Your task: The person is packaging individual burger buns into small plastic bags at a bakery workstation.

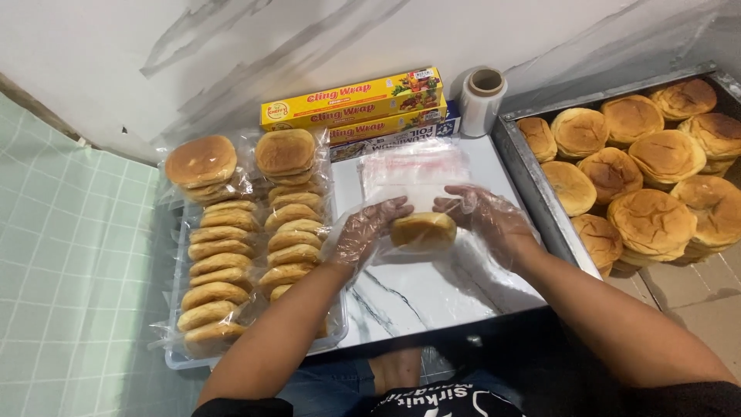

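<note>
A person wearing thin clear plastic gloves is gripping a round golden-brown bun point(422, 229) in a clear plastic bag above the middle of the white marble-patterned tabletop point(409, 297). The left hand point(364, 232) is curling its fingers around the bun's left end; the right hand point(485, 216) is closing on the right end. Along the tabletop's left edge, a clear plastic tray point(255, 351) is holding two rows of bagged buns point(247, 239). A stack of empty clear bags point(413, 170) is lying just beyond the hands. Yellow cling-film boxes point(359, 104) and a film roll point(482, 99) are sitting at the far edge. A metal tray point(532, 181) of unwrapped buns point(656, 166) is standing along the right edge.
</note>
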